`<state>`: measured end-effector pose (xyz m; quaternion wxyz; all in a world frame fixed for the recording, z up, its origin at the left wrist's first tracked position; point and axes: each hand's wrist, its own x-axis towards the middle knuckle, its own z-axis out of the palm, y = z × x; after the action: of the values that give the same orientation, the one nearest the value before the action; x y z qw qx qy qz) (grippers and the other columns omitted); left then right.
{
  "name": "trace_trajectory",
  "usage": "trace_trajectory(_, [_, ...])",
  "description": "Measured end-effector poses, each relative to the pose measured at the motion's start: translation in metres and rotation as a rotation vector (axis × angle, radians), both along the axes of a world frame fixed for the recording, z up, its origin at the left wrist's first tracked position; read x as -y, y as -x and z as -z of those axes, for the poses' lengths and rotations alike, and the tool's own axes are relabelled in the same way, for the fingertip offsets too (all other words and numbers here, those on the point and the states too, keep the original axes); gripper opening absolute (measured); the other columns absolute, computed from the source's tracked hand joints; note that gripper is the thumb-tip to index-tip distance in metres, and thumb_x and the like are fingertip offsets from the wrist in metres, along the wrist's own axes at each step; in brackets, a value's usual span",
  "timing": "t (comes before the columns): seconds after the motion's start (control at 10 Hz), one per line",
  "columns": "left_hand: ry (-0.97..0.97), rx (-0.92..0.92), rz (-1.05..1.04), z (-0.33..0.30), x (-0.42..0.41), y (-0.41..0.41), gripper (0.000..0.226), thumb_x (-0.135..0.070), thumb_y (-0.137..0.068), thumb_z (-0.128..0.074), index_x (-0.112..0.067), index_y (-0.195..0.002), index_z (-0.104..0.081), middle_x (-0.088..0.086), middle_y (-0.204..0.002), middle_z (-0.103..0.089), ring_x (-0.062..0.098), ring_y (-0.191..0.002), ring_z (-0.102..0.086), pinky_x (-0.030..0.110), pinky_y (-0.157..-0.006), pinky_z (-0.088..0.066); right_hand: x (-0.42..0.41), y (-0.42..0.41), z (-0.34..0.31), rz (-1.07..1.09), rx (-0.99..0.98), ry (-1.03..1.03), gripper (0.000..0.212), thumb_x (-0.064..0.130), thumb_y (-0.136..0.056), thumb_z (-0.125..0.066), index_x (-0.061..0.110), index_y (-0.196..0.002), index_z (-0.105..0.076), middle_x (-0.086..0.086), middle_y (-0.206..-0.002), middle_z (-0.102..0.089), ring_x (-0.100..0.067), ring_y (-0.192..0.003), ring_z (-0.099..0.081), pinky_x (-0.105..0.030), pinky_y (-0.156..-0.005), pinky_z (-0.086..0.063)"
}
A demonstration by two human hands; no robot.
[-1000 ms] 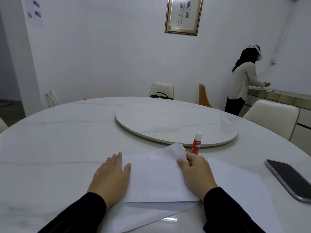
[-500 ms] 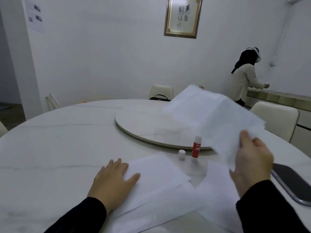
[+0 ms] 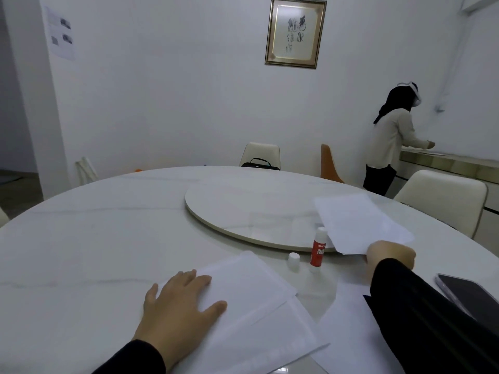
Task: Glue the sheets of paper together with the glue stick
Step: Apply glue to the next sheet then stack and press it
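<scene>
My left hand [image 3: 179, 302] lies flat with fingers spread on the left edge of a stack of white sheets [image 3: 251, 306] on the table in front of me. My right hand [image 3: 390, 255] grips the near corner of another white sheet [image 3: 356, 222], which lies low over the right edge of the turntable. A red and white glue stick [image 3: 318, 248] stands upright with its cap off between the two hands. Its white cap [image 3: 293, 259] stands just left of it. One more sheet [image 3: 348, 336] lies under my right forearm.
The round marble table [image 3: 94, 238] carries a raised turntable [image 3: 243, 209] at its middle. A dark phone [image 3: 469, 295] lies at the right edge. Cream chairs [image 3: 442, 201] stand around the table. Another person [image 3: 388, 141] stands at a counter at the far right.
My right hand lifted the top sheet off the stack, swung it up and to the right, and now has it low over the turntable's right edge. My left hand stayed on the stack.
</scene>
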<state>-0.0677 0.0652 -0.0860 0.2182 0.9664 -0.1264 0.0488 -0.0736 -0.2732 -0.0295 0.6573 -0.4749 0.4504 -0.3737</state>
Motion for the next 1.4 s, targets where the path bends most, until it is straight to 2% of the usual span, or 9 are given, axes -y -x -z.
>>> trace_trajectory(0.2, [-0.053, -0.010, 0.074, 0.003, 0.000, -0.001, 0.051, -0.058, -0.089, -0.030, -0.047, -0.140, -0.026, -0.020, -0.156, -0.011, 0.004, -0.145, 0.002, 0.045, -0.117, 0.007, 0.000, -0.014, 0.019, -0.227, 0.042, -0.016, 0.044, -0.002, -0.094, -0.044, -0.006, -0.137, -0.038, -0.022, -0.127, -0.052, -0.027, -0.090, -0.052, -0.036, -0.071, -0.050])
trace_trajectory(0.3, [-0.098, -0.004, 0.117, 0.004, -0.001, -0.003, 0.049, -0.052, -0.093, -0.025, -0.048, -0.142, -0.020, -0.021, -0.157, -0.008, 0.005, -0.145, 0.002, 0.045, -0.117, 0.007, 0.001, -0.009, 0.023, -0.292, -0.023, 0.076, 0.041, 0.009, -0.093, -0.053, -0.008, -0.129, -0.046, -0.014, -0.096, -0.054, -0.025, -0.071, -0.055, -0.036, -0.076, -0.051])
trace_trajectory(0.4, [-0.135, 0.006, 0.144, 0.003, -0.001, -0.003, 0.048, -0.047, -0.095, -0.023, -0.048, -0.143, -0.017, -0.021, -0.157, -0.007, 0.007, -0.146, -0.001, 0.042, -0.117, 0.003, 0.000, 0.000, 0.019, -0.246, -0.208, 0.134, 0.063, 0.042, -0.082, -0.064, -0.001, -0.126, -0.050, -0.013, -0.104, -0.055, -0.031, -0.096, -0.055, -0.042, -0.090, -0.049])
trace_trajectory(0.5, [-0.188, -0.003, 0.176, -0.004, -0.001, -0.002, 0.049, -0.038, -0.096, -0.023, -0.046, -0.144, -0.015, -0.018, -0.158, -0.005, 0.012, -0.146, 0.000, 0.042, -0.118, 0.003, -0.018, 0.010, 0.006, -0.201, -0.336, 0.248, 0.086, 0.053, -0.073, -0.072, 0.005, -0.135, -0.038, -0.015, -0.137, -0.034, -0.031, -0.099, -0.043, -0.036, -0.080, -0.038])
trace_trajectory(0.6, [-0.185, -0.034, 0.211, -0.015, 0.005, -0.001, 0.054, -0.030, -0.094, -0.027, -0.039, -0.146, -0.013, -0.012, -0.159, 0.000, 0.013, -0.146, 0.006, 0.041, -0.118, 0.003, -0.039, 0.015, 0.005, -0.476, -0.398, 0.453, 0.086, 0.031, -0.064, -0.086, 0.013, -0.136, -0.042, -0.011, -0.141, -0.025, -0.023, -0.096, -0.041, -0.030, -0.080, -0.035])
trace_trajectory(0.8, [-0.058, 0.057, 0.306, -0.030, 0.067, -0.002, 0.058, -0.044, -0.095, -0.032, -0.022, -0.147, -0.020, -0.002, -0.158, -0.015, 0.016, -0.146, -0.006, 0.035, -0.117, -0.009, -0.060, 0.005, 0.026, -0.580, -0.369, 0.658, 0.027, 0.020, -0.065, -0.083, 0.021, -0.085, -0.065, -0.004, -0.102, -0.059, -0.026, -0.110, -0.055, -0.037, -0.095, -0.047])
trace_trajectory(0.9, [-0.129, 0.023, 0.314, -0.008, 0.085, -0.004, 0.061, -0.049, -0.094, -0.026, -0.025, -0.149, -0.011, -0.004, -0.160, -0.002, 0.017, -0.147, 0.005, 0.042, -0.119, 0.000, -0.061, 0.005, 0.032, -0.518, -0.277, 0.708, 0.015, 0.019, -0.068, -0.080, 0.018, -0.078, -0.068, -0.010, -0.102, -0.067, -0.020, -0.091, -0.063, -0.030, -0.079, -0.050])
trace_trajectory(1.0, [-0.224, -0.006, 0.325, 0.007, 0.084, -0.011, 0.059, -0.050, -0.094, -0.019, -0.029, -0.149, -0.007, -0.007, -0.160, 0.001, 0.016, -0.147, 0.006, 0.044, -0.119, 0.004, -0.061, 0.014, 0.020, -0.465, -0.156, 0.746, 0.014, 0.022, -0.073, -0.074, 0.018, -0.085, -0.068, 0.004, -0.086, -0.068, -0.010, -0.080, -0.062, -0.024, -0.065, -0.045])
trace_trajectory(1.4, [-0.218, -0.020, 0.349, 0.005, 0.081, -0.017, 0.055, -0.032, -0.097, -0.017, -0.022, -0.150, -0.005, -0.005, -0.160, 0.001, 0.013, -0.147, 0.001, 0.036, -0.118, 0.001, -0.090, 0.018, -0.001, -0.656, 0.042, 0.727, 0.011, 0.018, -0.074, -0.066, 0.027, -0.079, -0.072, 0.007, -0.069, -0.068, -0.008, -0.058, -0.063, -0.029, -0.066, -0.058])
